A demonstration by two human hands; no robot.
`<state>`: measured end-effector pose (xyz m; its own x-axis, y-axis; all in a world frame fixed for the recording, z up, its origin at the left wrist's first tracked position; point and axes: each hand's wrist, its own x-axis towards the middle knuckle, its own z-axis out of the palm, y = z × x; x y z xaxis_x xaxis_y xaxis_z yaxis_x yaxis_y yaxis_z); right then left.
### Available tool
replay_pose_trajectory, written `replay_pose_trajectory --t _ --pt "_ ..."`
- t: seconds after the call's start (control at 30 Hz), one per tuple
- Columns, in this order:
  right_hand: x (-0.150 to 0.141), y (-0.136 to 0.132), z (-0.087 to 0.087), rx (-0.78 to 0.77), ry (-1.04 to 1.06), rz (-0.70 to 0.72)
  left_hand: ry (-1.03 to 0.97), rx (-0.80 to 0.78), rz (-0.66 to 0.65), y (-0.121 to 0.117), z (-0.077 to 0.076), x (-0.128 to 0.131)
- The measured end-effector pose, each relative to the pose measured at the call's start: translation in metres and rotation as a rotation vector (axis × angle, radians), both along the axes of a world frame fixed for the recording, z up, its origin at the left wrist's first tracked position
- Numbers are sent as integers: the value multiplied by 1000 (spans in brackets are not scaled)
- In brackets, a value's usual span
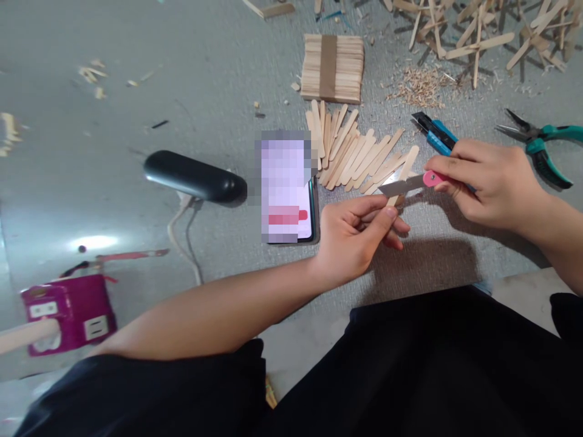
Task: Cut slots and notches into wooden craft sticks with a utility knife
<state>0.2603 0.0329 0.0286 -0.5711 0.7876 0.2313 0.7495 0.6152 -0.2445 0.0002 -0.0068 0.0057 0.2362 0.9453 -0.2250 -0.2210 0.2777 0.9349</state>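
Observation:
My left hand [359, 230] pinches the lower end of a wooden craft stick [409, 162], which tilts up and to the right. In my right hand [487, 182] is a craft knife with a pink handle [432, 178]. Its bare metal blade [401, 186] lies across the stick, just above my left thumb and fingers. Loose craft sticks [355, 155] are fanned out on the table beyond my left hand. A blue box cutter [435, 133] lies just past my right hand, which partly covers it.
A banded stack of craft sticks [346, 67] stands beyond the loose ones, near wood shavings [421, 87] and crossed stick pieces [478, 45]. Pliers [540, 139] lie at the right. Leftward are a phone [286, 182], a dark rounded device with a cable [195, 176], and a purple socket box [86, 309].

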Motion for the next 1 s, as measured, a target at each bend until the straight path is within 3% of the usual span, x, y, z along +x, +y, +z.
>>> replay_pose_trajectory --t 0.37,0.7,0.83,1.0 --pt "2 3 8 -63 -60 -56 46 -24 -6 4 -3 -1" --pt "6 6 9 72 -21 -34 -1 -36 0 9 0 0" --pt "7 6 7 39 -4 -46 17 -47 -11 9 0 -1" --pt "1 -2 0 -33 46 92 35 -35 -7 7 3 2"
